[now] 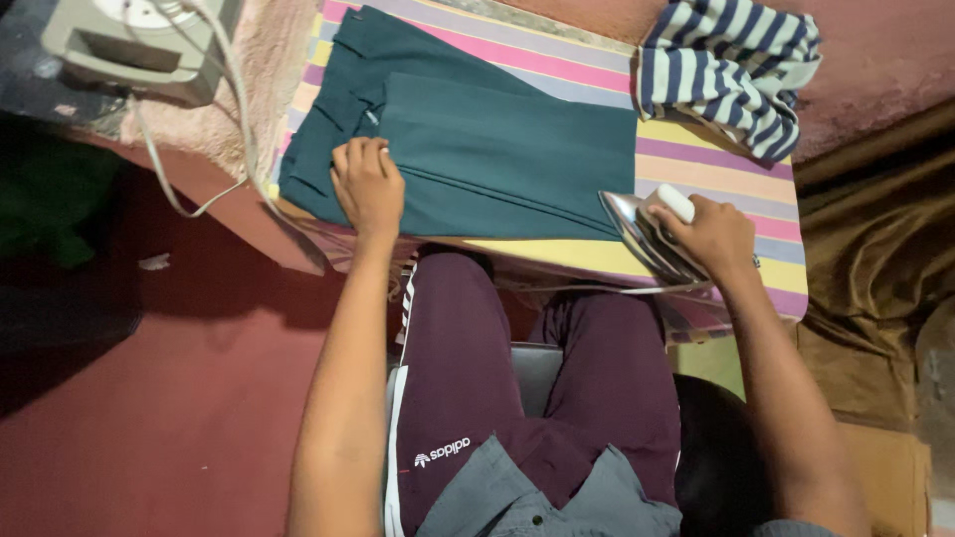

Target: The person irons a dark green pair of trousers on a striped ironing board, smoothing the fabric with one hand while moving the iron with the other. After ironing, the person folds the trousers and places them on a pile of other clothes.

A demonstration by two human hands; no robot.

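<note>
A folded dark green garment lies flat on a striped multicoloured cloth that covers a low table. My left hand presses down on the garment's near left part, fingers together. My right hand grips the white handle of a metal clothes iron, which is tipped up on its side at the garment's right edge, its shiny soleplate facing left.
A crumpled blue-and-white striped garment lies at the table's far right. A grey box-like device with a white cord sits on a pink fuzzy cloth at the far left. My legs in maroon trousers are under the table. Red floor lies left.
</note>
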